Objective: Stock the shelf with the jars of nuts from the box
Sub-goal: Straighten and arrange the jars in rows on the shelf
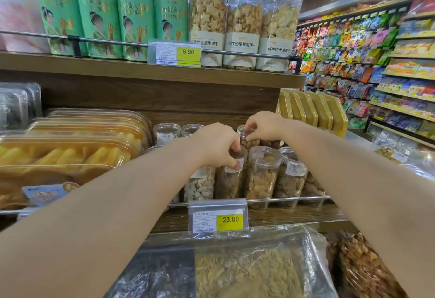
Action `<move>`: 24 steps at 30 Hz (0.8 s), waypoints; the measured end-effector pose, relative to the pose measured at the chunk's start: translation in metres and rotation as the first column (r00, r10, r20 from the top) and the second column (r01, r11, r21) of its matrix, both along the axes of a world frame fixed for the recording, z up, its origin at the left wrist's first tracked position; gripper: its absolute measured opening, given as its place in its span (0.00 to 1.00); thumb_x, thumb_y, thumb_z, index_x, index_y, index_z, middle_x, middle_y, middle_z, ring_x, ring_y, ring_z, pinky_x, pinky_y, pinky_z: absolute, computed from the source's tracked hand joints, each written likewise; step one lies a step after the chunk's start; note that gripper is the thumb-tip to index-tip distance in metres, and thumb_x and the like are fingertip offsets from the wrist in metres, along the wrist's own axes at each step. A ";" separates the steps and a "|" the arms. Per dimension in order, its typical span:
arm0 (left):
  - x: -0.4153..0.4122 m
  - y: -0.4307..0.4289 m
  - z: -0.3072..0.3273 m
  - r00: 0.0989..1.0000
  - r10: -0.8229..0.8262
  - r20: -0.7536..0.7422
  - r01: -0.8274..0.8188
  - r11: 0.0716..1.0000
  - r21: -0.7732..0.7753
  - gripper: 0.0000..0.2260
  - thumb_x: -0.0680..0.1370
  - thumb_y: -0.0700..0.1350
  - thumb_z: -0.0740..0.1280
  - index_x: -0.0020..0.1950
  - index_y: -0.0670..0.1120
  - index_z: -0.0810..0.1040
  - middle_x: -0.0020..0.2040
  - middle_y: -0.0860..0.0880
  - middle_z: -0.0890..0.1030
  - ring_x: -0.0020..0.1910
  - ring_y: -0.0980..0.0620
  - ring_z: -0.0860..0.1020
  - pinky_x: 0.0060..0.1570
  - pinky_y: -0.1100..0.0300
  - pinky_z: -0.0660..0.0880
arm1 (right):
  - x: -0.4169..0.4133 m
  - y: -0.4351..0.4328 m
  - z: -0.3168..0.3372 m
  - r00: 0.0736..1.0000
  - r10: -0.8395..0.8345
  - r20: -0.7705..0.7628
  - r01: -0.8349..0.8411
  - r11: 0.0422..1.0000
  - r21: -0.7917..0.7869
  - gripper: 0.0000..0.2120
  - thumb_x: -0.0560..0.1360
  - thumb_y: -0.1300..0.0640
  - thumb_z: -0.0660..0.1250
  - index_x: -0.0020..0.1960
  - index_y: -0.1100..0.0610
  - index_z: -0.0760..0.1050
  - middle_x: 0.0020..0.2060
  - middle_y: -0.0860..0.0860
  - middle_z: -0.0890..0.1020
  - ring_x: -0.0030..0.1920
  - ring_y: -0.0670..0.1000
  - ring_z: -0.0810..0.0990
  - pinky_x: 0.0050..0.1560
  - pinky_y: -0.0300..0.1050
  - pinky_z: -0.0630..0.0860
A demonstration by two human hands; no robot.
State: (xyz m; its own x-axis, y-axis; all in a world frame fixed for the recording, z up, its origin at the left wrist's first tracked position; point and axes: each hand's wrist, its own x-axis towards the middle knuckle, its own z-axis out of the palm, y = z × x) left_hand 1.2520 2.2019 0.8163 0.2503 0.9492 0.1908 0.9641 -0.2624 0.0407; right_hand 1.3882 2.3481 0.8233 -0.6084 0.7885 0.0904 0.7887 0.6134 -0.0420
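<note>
Several clear plastic jars of nuts stand on the middle wooden shelf (294, 215) behind a metal rail. My left hand (215, 145) grips the lid of a front-row jar of brown nuts (229, 180). My right hand (264, 125) pinches the lid of a jar in the second row (249, 141). More nut jars (262, 175) stand to the right of the gripped one, and a jar of pale seeds (200, 185) stands to its left. The box is not in view.
Flat tubs of yellow dried fruit (70, 151) fill the shelf's left side. Yellow flat packs (310, 106) lean at the right. Tall biscuit jars (207, 15) line the upper shelf. Bagged snacks (247, 269) lie below. A price tag (219, 218) hangs on the rail.
</note>
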 end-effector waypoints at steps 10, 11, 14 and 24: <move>0.002 -0.003 -0.001 1.000 -0.001 -0.027 0.001 1.000 0.007 0.18 0.74 0.54 0.70 0.60 0.47 0.80 0.54 0.50 0.79 0.53 0.51 0.77 0.50 0.57 0.75 | -0.012 -0.005 -0.005 0.985 -0.166 -0.036 0.169 0.982 0.087 0.25 0.71 0.37 0.66 0.52 0.59 0.79 0.45 0.53 0.82 0.46 0.52 0.80 0.46 0.48 0.77; 0.002 -0.002 -0.001 1.000 -0.002 -0.023 0.002 1.000 0.010 0.18 0.73 0.54 0.71 0.60 0.47 0.80 0.55 0.50 0.79 0.53 0.51 0.76 0.50 0.57 0.75 | -0.013 -0.006 -0.006 0.984 -0.176 -0.019 0.177 0.978 0.111 0.24 0.71 0.37 0.66 0.50 0.58 0.79 0.43 0.52 0.82 0.43 0.52 0.80 0.43 0.47 0.77; 0.001 -0.002 -0.002 1.000 -0.006 -0.017 0.006 1.000 0.013 0.18 0.73 0.54 0.71 0.59 0.47 0.80 0.55 0.50 0.79 0.53 0.51 0.76 0.50 0.57 0.75 | -0.014 -0.008 -0.008 0.990 -0.142 -0.019 0.144 0.981 0.131 0.17 0.72 0.44 0.68 0.51 0.56 0.80 0.44 0.50 0.82 0.43 0.49 0.79 0.41 0.44 0.75; 0.001 0.000 -0.003 1.000 -0.001 0.028 0.001 1.000 -0.010 0.18 0.73 0.53 0.71 0.59 0.47 0.79 0.54 0.50 0.80 0.52 0.52 0.77 0.47 0.60 0.74 | 0.002 -0.005 -0.002 0.997 0.068 -0.032 -0.069 0.997 -0.017 0.19 0.74 0.57 0.70 0.65 0.53 0.74 0.65 0.49 0.75 0.64 0.50 0.71 0.58 0.39 0.65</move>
State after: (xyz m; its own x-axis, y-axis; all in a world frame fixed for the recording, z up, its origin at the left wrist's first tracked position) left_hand 1.2532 2.2020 0.8138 0.2463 0.9508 0.1882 0.9622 -0.2631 0.0703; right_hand 1.3902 2.3433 0.8215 -0.6582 0.7466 0.0969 0.7428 0.6650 -0.0777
